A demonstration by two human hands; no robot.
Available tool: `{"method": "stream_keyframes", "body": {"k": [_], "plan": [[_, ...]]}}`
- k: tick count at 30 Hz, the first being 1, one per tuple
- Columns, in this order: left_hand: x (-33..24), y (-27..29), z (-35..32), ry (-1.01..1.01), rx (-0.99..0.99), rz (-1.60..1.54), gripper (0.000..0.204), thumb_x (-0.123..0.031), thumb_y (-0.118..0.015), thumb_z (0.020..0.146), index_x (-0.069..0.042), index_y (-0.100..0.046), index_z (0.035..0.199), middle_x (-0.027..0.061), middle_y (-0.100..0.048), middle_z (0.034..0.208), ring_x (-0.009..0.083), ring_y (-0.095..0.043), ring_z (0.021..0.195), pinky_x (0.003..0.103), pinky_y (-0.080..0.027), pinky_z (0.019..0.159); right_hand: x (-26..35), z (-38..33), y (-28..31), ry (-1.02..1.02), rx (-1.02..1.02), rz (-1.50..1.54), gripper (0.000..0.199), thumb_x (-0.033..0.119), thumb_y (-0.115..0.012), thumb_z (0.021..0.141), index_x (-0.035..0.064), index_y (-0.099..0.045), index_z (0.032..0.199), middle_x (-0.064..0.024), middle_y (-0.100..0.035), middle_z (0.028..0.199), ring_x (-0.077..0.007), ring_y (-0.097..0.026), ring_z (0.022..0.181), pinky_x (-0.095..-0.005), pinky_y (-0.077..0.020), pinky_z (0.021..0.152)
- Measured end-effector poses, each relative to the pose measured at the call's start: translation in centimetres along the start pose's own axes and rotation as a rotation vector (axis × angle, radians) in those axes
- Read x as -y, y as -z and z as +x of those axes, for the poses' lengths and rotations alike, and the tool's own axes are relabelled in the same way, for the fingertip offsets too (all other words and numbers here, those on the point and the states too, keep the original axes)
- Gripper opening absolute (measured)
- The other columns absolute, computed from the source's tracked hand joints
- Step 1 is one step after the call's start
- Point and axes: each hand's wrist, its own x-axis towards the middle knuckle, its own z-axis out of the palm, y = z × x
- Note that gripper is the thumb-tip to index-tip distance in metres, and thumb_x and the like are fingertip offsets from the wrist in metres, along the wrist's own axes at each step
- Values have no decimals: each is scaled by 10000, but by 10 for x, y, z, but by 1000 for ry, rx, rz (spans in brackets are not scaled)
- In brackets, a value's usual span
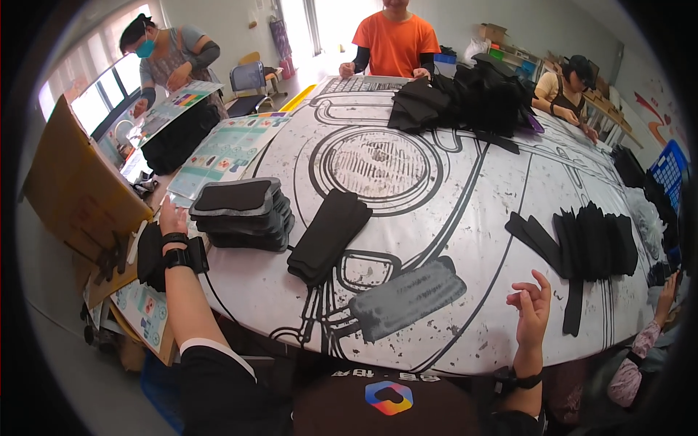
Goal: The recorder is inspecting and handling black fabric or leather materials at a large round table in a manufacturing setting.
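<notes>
My left hand [173,216] is at the left edge of the table, its fingers stretched out beside a stack of grey-edged flat pieces [240,214]. A black cloth piece lies on top of that stack. Above the table's near right part, my right hand [533,309] is raised with bent fingers apart and nothing in them. Between the hands lie a neat pile of folded black cloth pieces [329,236] and a grey, worn-looking rectangular piece [407,299]. A fanned row of narrow black cloth pieces [596,242] lies beyond my right hand.
The table [480,254] has a white cover with black line drawings. A black cloth heap [487,94] lies at the far side. Printed sheets [236,149] and a cardboard box [83,189] stand left. People work around the table, one in an orange shirt [395,43].
</notes>
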Motion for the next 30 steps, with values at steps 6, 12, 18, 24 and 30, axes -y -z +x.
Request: {"method": "stream_keyframes", "body": {"k": [6,12,18,24,30], "plan": [[-39,-19,-66,-436,184,74,342,-187,-582,925,-86,-523,1246,27,-573,1182,164,-510,1069,319,-345,967,13,-4,-17,21,142,39,331,3,-500,923,3,-501,1254,-128,-641,1042,-167,-617,853,-306,-504,811],[-47,-66,-186,-304,468,-155,330,-68,-514,936,-27,-493,1262,61,-547,1202,174,-528,1021,293,-419,912,67,-18,-55,20,620,432,366,-110,-480,794,-43,-586,1138,-167,-598,1098,-244,-572,1027,-363,-434,930],[-7,-76,-282,-12,795,-204,351,-57,-470,945,-23,-459,1293,65,-531,1201,155,-486,868,297,-419,814,130,-17,-96,112,1240,797,270,57,-499,930,66,-619,1172,-80,-625,1133,-232,-516,1052,-375,-416,867],[7,-74,-325,154,799,-237,395,-19,-448,915,-21,-408,1308,71,-513,1107,138,-477,777,278,-420,729,144,-57,-154,496,1077,1335,419,291,-571,965,-70,-509,1169,-147,-538,1063,-244,-512,974,-356,-400,820],[3,-71,-328,202,769,-229,415,-3,-436,897,-24,-392,1309,68,-478,1107,126,-464,746,272,-415,701,154,-45,-158,377,1234,1492,277,214,-620,938,-33,-542,1037,-130,-538,1011,-237,-517,915,-352,-405,762]]}}
